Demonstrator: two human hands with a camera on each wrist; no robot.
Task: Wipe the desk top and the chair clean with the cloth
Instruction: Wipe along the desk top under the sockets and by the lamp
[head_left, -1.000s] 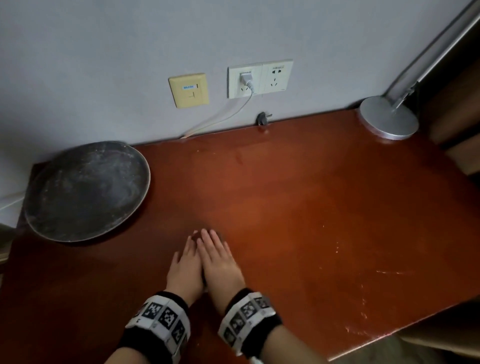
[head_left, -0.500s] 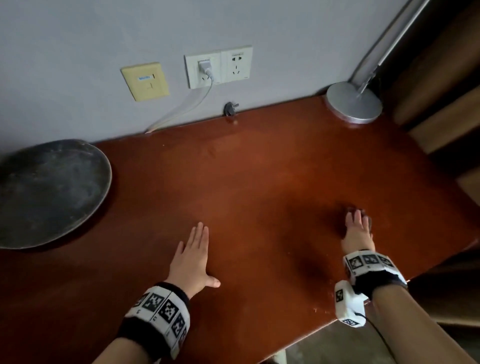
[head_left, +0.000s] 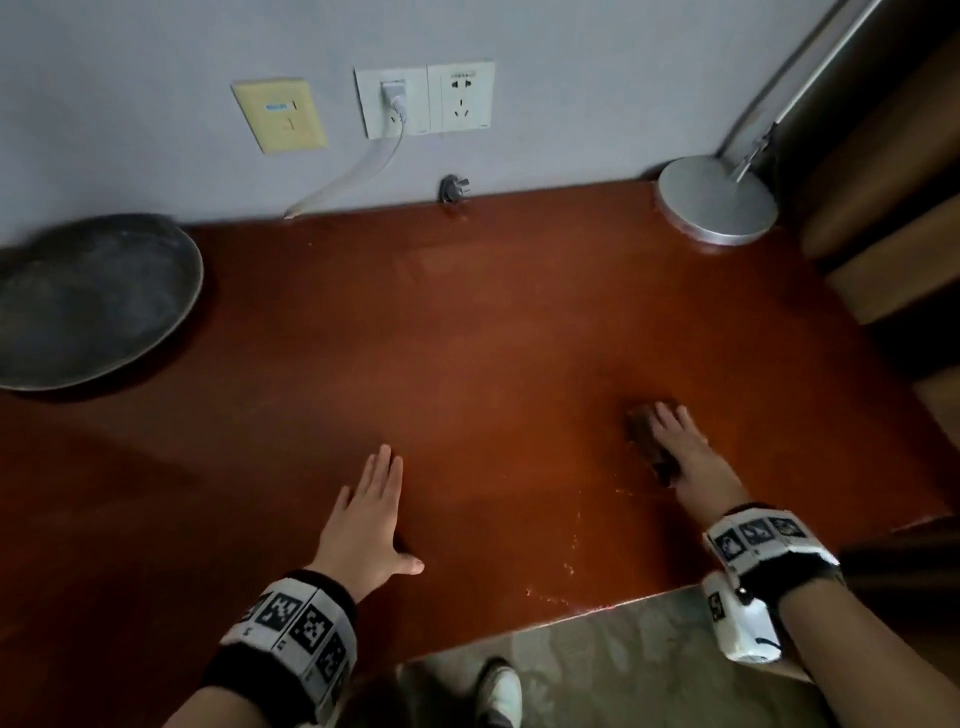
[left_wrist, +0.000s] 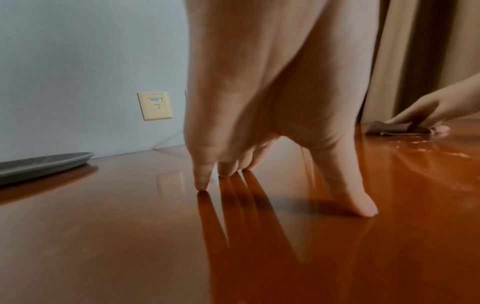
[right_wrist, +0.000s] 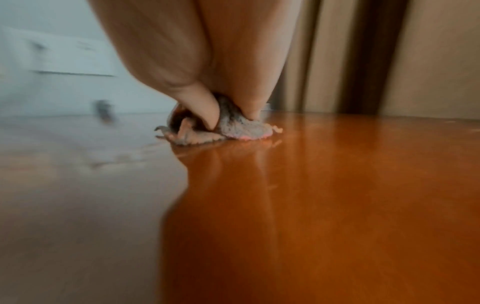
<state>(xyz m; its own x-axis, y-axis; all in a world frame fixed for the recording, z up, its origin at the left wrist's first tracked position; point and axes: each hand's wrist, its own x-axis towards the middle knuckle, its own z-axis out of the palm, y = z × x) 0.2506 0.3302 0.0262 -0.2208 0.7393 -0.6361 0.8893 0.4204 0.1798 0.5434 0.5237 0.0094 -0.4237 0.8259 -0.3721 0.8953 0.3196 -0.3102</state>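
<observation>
The red-brown tabletop (head_left: 467, 322) carries a round grey tray (head_left: 93, 306) at far left and a lamp base (head_left: 717, 205) at far right. The left hand (head_left: 366, 519) rests flat near the front edge, fingers straight. To its right, the right hand (head_left: 685, 452) presses the cloth (head_left: 647, 439) down, thumb curled into it.

Dim, soft light; glossy desk top (head_left: 467, 338) mirrors reflections; right wrist view motion-blurred.
</observation>
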